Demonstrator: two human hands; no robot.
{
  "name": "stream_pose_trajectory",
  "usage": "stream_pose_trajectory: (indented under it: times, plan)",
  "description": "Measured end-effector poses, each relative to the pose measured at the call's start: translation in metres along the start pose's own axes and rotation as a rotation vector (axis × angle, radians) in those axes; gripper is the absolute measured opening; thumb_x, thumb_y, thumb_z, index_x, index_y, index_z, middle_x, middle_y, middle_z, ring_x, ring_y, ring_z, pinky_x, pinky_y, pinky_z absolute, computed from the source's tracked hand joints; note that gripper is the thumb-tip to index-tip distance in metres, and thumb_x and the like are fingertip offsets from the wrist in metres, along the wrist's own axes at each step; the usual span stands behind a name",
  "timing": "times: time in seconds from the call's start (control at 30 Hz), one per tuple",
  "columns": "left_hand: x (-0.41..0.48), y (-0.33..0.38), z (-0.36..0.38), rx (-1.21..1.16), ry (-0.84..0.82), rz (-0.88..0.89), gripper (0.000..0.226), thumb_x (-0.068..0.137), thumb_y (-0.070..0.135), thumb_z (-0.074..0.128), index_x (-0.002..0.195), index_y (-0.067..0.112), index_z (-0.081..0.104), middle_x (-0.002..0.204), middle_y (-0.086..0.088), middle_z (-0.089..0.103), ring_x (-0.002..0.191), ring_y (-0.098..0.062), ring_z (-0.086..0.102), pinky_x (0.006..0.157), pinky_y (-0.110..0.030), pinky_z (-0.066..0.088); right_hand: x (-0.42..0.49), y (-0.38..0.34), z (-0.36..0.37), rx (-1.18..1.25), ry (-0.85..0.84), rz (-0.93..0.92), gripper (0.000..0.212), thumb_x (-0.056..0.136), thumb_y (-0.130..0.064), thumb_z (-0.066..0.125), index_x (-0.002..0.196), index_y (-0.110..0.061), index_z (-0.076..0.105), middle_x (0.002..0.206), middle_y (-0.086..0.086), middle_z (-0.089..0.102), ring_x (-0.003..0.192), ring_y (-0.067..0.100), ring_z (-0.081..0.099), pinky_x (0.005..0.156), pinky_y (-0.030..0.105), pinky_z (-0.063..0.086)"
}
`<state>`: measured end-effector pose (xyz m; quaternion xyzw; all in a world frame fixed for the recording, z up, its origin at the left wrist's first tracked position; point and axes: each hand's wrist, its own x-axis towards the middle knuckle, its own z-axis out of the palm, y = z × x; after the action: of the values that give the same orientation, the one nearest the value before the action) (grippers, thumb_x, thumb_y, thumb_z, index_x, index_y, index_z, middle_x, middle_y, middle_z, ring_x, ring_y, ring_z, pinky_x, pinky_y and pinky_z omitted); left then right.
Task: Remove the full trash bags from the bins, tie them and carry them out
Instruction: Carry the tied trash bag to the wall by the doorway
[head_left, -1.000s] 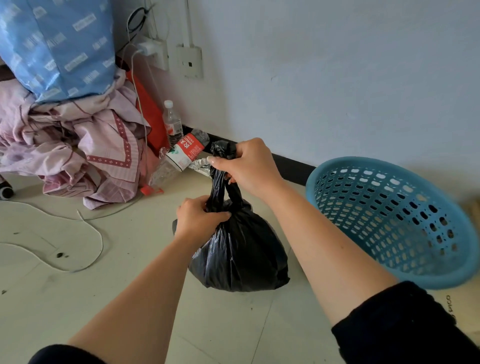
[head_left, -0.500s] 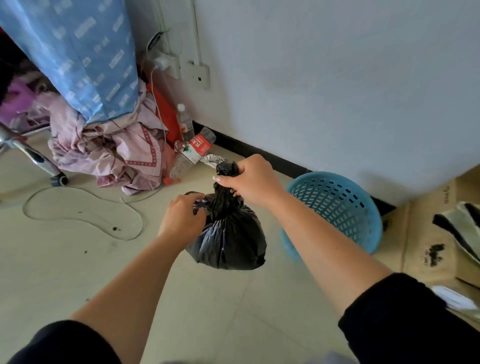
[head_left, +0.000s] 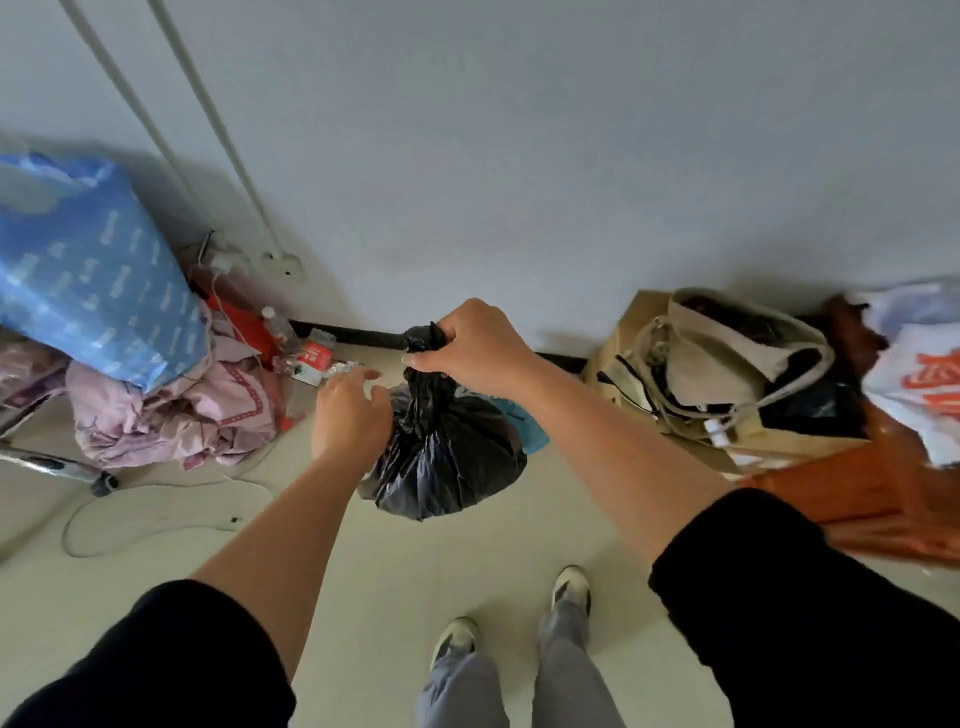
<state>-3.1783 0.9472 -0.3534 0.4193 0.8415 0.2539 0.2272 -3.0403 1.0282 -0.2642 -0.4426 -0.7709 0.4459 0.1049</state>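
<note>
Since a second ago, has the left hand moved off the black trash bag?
Yes. The left hand has let go of the black trash bag neck and opened beside it; only the right hand grips it.

Your trash bag (head_left: 447, 457) is thin black plastic, glossy and crinkled. Pink laundry (head_left: 171, 415) by the wall is soft matt cloth. Your floor (head_left: 395, 571) is smooth, pale and faintly shiny; the tote bag (head_left: 727, 358) looks like matt canvas.

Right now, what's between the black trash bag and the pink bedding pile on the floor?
In the head view, the left hand hangs open between the black trash bag and the pink bedding pile; below it is bare floor.
</note>
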Motion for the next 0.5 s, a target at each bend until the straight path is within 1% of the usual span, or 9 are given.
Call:
stream_pose_trajectory:
  times: [0.07, 0.17, 0.23, 0.3, 0.37, 0.4, 0.43, 0.5]
  plan:
    - [-0.010, 0.030, -0.006, 0.010, -0.034, 0.076, 0.032, 0.092, 0.017, 0.046, 0.121, 0.014, 0.059, 0.128, -0.013, 0.056, 0.115, -0.030, 0.052, 0.097, -0.044, 0.044, -0.030, -0.004, -0.024, -0.010, 0.049, 0.052, 0.055, 0.079, -0.026, 0.077, 0.046, -0.016, 0.035, 0.043, -0.005, 0.029, 0.037, 0.007, 0.027, 0.038, 0.018, 0.020]
    - [-0.028, 0.067, -0.004, 0.043, -0.118, 0.163, 0.032, 0.093, 0.018, 0.047, 0.122, 0.015, 0.058, 0.130, -0.013, 0.053, 0.111, -0.030, 0.055, 0.093, -0.044, 0.048, -0.071, -0.002, -0.058, 0.010, 0.120, 0.114, 0.053, 0.079, -0.024, 0.077, 0.044, -0.017, 0.038, 0.035, -0.011, 0.032, 0.029, 0.005, 0.033, 0.035, 0.014, 0.023]
    - [-0.041, 0.091, 0.001, 0.099, -0.190, 0.249, 0.032, 0.094, 0.019, 0.047, 0.124, 0.015, 0.057, 0.129, -0.013, 0.053, 0.112, -0.030, 0.054, 0.094, -0.045, 0.049, -0.099, 0.003, -0.079, 0.018, 0.172, 0.147, 0.054, 0.080, -0.023, 0.077, 0.044, -0.016, 0.037, 0.031, -0.011, 0.031, 0.027, 0.004, 0.033, 0.033, 0.012, 0.022]
    - [-0.053, 0.114, 0.010, 0.147, -0.252, 0.336, 0.034, 0.094, 0.020, 0.046, 0.126, 0.013, 0.055, 0.129, -0.014, 0.051, 0.114, -0.029, 0.051, 0.096, -0.045, 0.047, -0.125, 0.009, -0.100, 0.031, 0.240, 0.181, 0.054, 0.079, -0.023, 0.078, 0.044, -0.016, 0.036, 0.034, -0.012, 0.031, 0.028, 0.004, 0.031, 0.033, 0.011, 0.021]
    - [-0.069, 0.142, 0.022, 0.165, -0.299, 0.422, 0.036, 0.094, 0.020, 0.044, 0.128, 0.014, 0.054, 0.131, -0.014, 0.050, 0.118, -0.028, 0.047, 0.097, -0.041, 0.045, -0.153, 0.021, -0.123, 0.045, 0.308, 0.225, 0.052, 0.078, -0.023, 0.078, 0.044, -0.016, 0.039, 0.031, -0.012, 0.034, 0.028, 0.003, 0.032, 0.033, 0.011, 0.021]
    - [-0.075, 0.149, 0.026, 0.168, -0.313, 0.435, 0.036, 0.094, 0.021, 0.043, 0.128, 0.015, 0.054, 0.132, -0.013, 0.049, 0.121, -0.027, 0.044, 0.097, -0.040, 0.043, -0.161, 0.025, -0.129, 0.043, 0.317, 0.239, 0.051, 0.078, -0.024, 0.078, 0.045, -0.016, 0.040, 0.030, -0.013, 0.035, 0.028, 0.002, 0.033, 0.034, 0.011, 0.022]
    - [-0.085, 0.170, 0.036, 0.175, -0.315, 0.486, 0.035, 0.095, 0.022, 0.043, 0.128, 0.016, 0.054, 0.133, -0.012, 0.048, 0.123, -0.026, 0.042, 0.096, -0.041, 0.041, -0.179, 0.031, -0.147, 0.038, 0.353, 0.258, 0.050, 0.078, -0.025, 0.078, 0.046, -0.015, 0.041, 0.031, -0.013, 0.036, 0.029, 0.002, 0.034, 0.036, 0.012, 0.024]
    - [-0.101, 0.200, 0.052, 0.205, -0.323, 0.547, 0.035, 0.095, 0.024, 0.042, 0.128, 0.019, 0.053, 0.135, -0.010, 0.047, 0.126, -0.025, 0.040, 0.097, -0.042, 0.041, -0.206, 0.043, -0.170, 0.038, 0.393, 0.290, 0.044, 0.078, -0.027, 0.078, 0.050, -0.010, 0.049, 0.039, -0.010, 0.040, 0.032, 0.002, 0.034, 0.042, 0.016, 0.028]
